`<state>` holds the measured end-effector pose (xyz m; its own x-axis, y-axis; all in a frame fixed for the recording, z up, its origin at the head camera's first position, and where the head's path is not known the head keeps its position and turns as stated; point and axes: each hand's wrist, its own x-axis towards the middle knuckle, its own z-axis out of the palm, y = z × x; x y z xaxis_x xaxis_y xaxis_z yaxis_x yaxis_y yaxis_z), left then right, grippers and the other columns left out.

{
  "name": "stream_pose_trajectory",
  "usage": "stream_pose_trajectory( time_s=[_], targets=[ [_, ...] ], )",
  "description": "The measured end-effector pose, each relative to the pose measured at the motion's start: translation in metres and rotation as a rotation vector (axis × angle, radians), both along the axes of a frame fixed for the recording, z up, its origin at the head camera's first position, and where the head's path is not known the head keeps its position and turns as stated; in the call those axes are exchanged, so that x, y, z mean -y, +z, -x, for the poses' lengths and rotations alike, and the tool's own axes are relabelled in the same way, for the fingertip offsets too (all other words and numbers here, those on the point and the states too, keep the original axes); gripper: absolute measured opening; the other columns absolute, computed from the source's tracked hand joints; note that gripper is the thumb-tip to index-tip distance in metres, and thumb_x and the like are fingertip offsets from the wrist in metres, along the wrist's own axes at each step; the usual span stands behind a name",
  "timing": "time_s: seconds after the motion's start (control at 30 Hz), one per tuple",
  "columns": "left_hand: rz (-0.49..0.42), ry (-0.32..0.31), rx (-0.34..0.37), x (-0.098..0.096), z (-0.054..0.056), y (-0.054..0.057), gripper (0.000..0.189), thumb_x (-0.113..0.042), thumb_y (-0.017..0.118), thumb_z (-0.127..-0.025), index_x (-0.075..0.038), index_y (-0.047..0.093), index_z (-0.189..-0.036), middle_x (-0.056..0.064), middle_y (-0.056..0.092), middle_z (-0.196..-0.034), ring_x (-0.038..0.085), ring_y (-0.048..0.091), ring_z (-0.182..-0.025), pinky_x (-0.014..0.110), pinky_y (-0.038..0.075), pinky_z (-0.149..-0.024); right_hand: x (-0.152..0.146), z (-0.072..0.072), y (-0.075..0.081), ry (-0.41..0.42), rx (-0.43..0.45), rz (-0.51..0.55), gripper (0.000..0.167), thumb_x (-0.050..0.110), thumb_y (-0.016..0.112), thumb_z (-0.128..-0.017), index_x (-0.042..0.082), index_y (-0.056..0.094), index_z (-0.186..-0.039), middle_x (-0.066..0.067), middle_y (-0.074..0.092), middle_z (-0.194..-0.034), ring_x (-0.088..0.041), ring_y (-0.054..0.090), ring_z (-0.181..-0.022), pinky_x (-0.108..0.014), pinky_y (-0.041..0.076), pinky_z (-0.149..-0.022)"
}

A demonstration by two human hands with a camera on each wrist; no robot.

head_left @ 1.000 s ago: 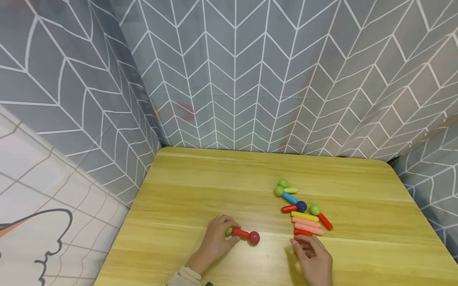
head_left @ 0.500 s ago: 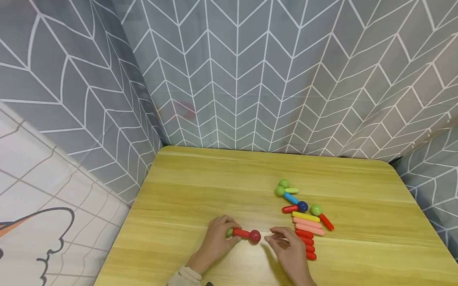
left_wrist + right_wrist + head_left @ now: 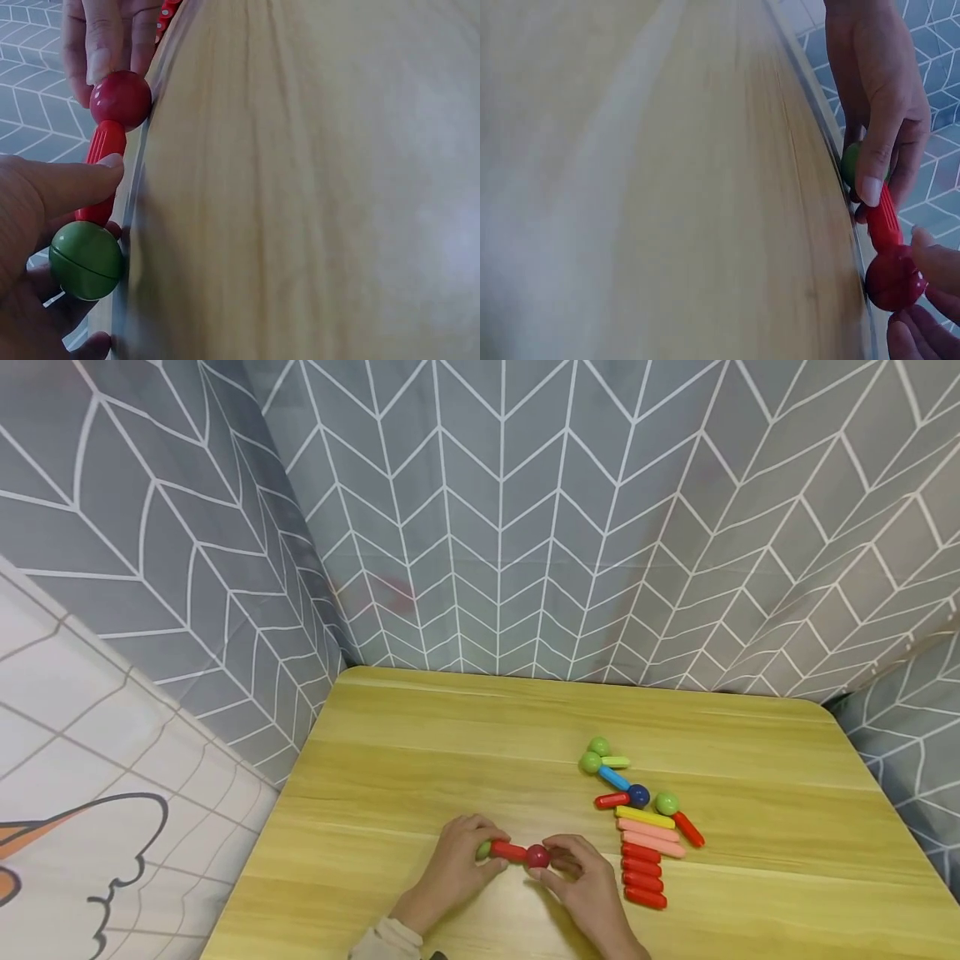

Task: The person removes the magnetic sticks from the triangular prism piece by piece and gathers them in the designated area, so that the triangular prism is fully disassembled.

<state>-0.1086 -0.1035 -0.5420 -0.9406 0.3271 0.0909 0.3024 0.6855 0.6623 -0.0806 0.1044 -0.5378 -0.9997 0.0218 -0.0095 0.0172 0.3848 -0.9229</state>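
Note:
A red rod (image 3: 508, 851) joins a green ball (image 3: 86, 260) at one end and a dark red ball (image 3: 537, 857) at the other, low over the wooden table (image 3: 420, 752). My left hand (image 3: 459, 864) pinches the rod between thumb and fingers, close to the green ball, which the fingers partly hide in the head view. At the opposite end, the thumb and fingers of my right hand (image 3: 581, 881) hold the dark red ball. The rod's grooves show in the left wrist view.
Right of my hands lie several short red rods (image 3: 642, 877) in a column, with pink rods (image 3: 651, 838) and a yellow rod (image 3: 645, 817) above. Beyond them is a chain with green balls (image 3: 591, 762), a blue rod (image 3: 614, 778) and a dark blue ball (image 3: 638, 795). A patterned curtain (image 3: 495, 527) hangs behind.
My right hand has come leftward from the column of red rods to the dark red ball and now holds it. The left hand keeps its grip on the red rod.

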Motion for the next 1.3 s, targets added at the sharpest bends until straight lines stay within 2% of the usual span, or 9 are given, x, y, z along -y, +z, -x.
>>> stream_pose_trajectory(
  time_s=[0.17,0.43,0.63,1.0,1.3],
  targets=[
    [-0.02,-0.005,0.006,0.001,-0.001,0.0,0.021,-0.025,0.078,-0.086,-0.019,0.076,-0.107,-0.01,0.07,-0.107,0.015,0.059,-0.106,0.053,0.04,-0.108,0.003,0.002,-0.003,0.026,0.031,0.006,0.038,0.009,0.087,-0.074,0.013,0.072,-0.108,-0.002,0.07,-0.107,-0.012,0.072,-0.095,-0.019,0.058,-0.087],
    [-0.024,-0.002,0.034,0.001,-0.002,-0.001,0.022,-0.028,0.076,-0.088,-0.021,0.076,-0.109,-0.012,0.07,-0.108,0.014,0.058,-0.108,0.05,0.04,-0.109,0.007,0.005,-0.008,0.067,0.002,0.004,0.041,0.008,0.088,-0.072,0.016,0.072,-0.108,-0.001,0.07,-0.108,-0.011,0.072,-0.094,-0.018,0.058,-0.086],
    [-0.026,-0.002,0.015,0.001,-0.002,0.0,0.021,-0.026,0.076,-0.087,-0.021,0.076,-0.107,-0.012,0.07,-0.106,0.013,0.059,-0.106,0.051,0.04,-0.107,0.008,0.006,-0.009,0.087,0.01,-0.031,0.039,0.011,0.087,-0.074,0.017,0.072,-0.11,-0.001,0.07,-0.11,-0.012,0.072,-0.095,-0.019,0.058,-0.087],
    [-0.032,-0.007,0.033,0.001,-0.001,0.002,0.02,-0.026,0.076,-0.089,-0.02,0.076,-0.107,-0.011,0.071,-0.107,0.015,0.059,-0.108,0.053,0.039,-0.109,0.009,0.008,-0.011,0.085,0.004,-0.12,0.039,0.015,0.087,-0.075,0.018,0.072,-0.11,0.001,0.071,-0.108,-0.011,0.071,-0.094,-0.02,0.058,-0.084],
    [-0.029,0.0,0.029,0.0,0.0,-0.001,0.021,-0.027,0.076,-0.088,-0.021,0.076,-0.108,-0.012,0.07,-0.107,0.014,0.059,-0.108,0.052,0.04,-0.107,0.01,0.008,-0.011,0.054,0.012,-0.129,0.037,0.016,0.086,-0.077,0.02,0.072,-0.11,0.003,0.071,-0.108,-0.011,0.071,-0.094,-0.021,0.058,-0.084]
  ],
)
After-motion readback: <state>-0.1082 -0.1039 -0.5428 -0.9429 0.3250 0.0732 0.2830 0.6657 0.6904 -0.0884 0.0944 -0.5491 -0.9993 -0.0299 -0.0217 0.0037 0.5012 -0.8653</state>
